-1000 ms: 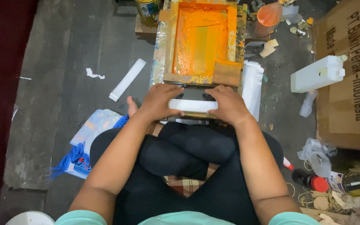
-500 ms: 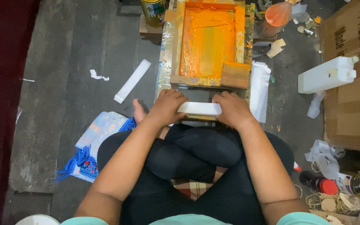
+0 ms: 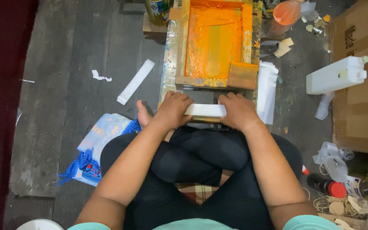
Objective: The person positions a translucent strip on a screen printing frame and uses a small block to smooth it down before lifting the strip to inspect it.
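Note:
I sit cross-legged on a grey floor facing a wooden screen-printing frame (image 3: 183, 51) whose mesh is coated with orange ink. A wooden squeegee block (image 3: 242, 75) lies in its near right corner. Just in front of the frame, my left hand (image 3: 173, 108) and my right hand (image 3: 237, 110) hold the two ends of a flat white strip (image 3: 205, 110), fingers curled over it. The strip rests on the near edge of the board under the frame. My bare foot (image 3: 142, 113) shows left of my left hand.
A stack of white strips (image 3: 267, 85) lies right of the frame, one loose strip (image 3: 136, 81) to its left. A white jug (image 3: 336, 75) and cardboard box (image 3: 360, 76) stand right. A tin can (image 3: 159, 11), orange cup (image 3: 283, 15), blue cloth (image 3: 96, 147) and small bottles (image 3: 326, 185) surround me.
My hands have stayed on the white strip. The view has shifted slightly, so frame and hands sit a little lower and further right in the picture.

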